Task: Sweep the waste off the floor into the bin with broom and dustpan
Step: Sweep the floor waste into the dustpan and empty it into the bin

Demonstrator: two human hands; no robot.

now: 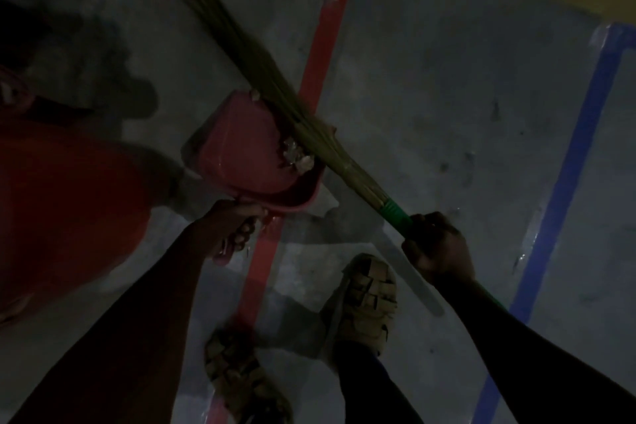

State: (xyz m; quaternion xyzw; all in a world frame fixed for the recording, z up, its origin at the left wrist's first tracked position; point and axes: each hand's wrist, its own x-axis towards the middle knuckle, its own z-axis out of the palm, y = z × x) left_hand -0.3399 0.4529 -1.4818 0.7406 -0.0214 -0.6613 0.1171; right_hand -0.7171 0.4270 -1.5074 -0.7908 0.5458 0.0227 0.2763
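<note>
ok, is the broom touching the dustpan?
Touching. The head view shows the broom bristles lying across the dustpan, pressed against the waste inside it, no gap visible.

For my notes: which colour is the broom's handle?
Green, on the broom handle, head view.

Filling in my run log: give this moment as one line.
left hand: grips pink dustpan handle | right hand: grips broom | waste: in dustpan | red bin: left

- Broom (pixel 247 69): long straw bristles, green handle collar; lies slanted across the dustpan's mouth.
- Dustpan (pixel 241 151): pink plastic, tilted above the floor (pixel 430 96).
- Waste (pixel 296 155): pale scraps inside the pan, against the bristles.
- Bin (pixel 62 203): red, left of the dustpan.
</note>
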